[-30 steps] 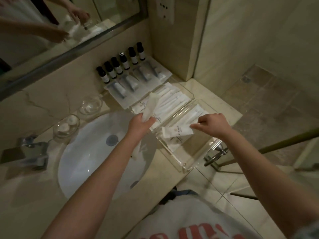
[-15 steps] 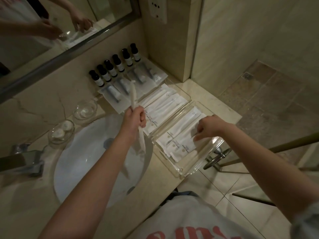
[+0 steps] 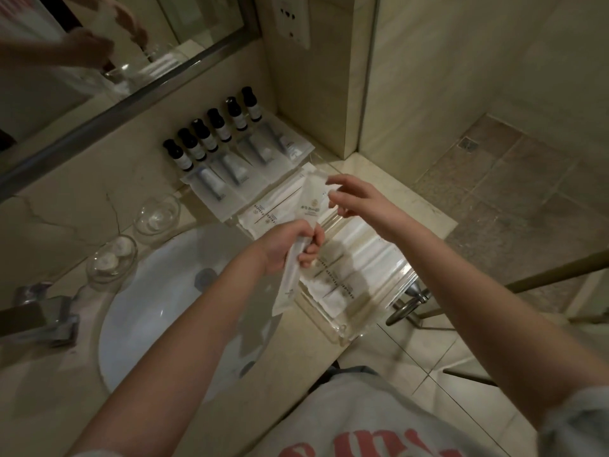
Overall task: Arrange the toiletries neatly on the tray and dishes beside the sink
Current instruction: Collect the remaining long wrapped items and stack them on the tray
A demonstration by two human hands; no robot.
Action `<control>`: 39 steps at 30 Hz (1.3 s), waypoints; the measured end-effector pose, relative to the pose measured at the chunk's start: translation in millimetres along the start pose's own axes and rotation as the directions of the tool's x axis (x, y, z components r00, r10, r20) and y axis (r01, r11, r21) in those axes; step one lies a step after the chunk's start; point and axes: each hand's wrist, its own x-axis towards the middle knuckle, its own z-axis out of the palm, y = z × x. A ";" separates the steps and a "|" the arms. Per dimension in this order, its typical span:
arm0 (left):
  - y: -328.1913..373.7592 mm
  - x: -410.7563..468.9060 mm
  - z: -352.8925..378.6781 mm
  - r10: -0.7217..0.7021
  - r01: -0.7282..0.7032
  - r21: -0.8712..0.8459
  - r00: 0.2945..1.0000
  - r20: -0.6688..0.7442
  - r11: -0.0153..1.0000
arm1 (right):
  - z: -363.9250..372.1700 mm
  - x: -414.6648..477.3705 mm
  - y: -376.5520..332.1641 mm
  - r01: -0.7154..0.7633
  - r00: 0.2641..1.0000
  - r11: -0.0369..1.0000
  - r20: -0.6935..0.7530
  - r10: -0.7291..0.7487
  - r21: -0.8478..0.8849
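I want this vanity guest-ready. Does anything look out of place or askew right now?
Only one long white sachet is out of place: the left hand holds it above the sink's edge, right hand open near its top. The black-capped bottles stand in an even row.

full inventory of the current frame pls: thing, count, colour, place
Small bottles: six, white with black caps, in a row along the wall under the mirror.
Clear-wrapped kits: several, in front of the bottles.
White sachets: many, flat in the clear tray.
Glass dishes: two, clear, behind the sink, white pieces inside.
Tap: one, metal, left of the sink.
Wall socket: one, white.
Left hand: grips a long white sachet.
Right hand: open beside its top.
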 end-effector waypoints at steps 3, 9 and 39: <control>-3.7 2.4 8.4 -0.068 0.066 0.044 0.997 0.042 0.997 | 5.6 4.4 -10.7 -0.018 0.993 0.992 0.117 0.004 0.123; -9.3 4.9 17.3 0.049 0.007 0.228 0.969 -0.241 0.974 | 6.8 -2.3 1.1 -0.018 1.000 0.997 -0.004 0.019 0.075; -68.7 25.9 35.4 0.075 0.157 0.474 0.898 -0.433 0.866 | -59.4 -56.1 61.1 -0.124 0.980 0.532 -0.018 0.200 -0.837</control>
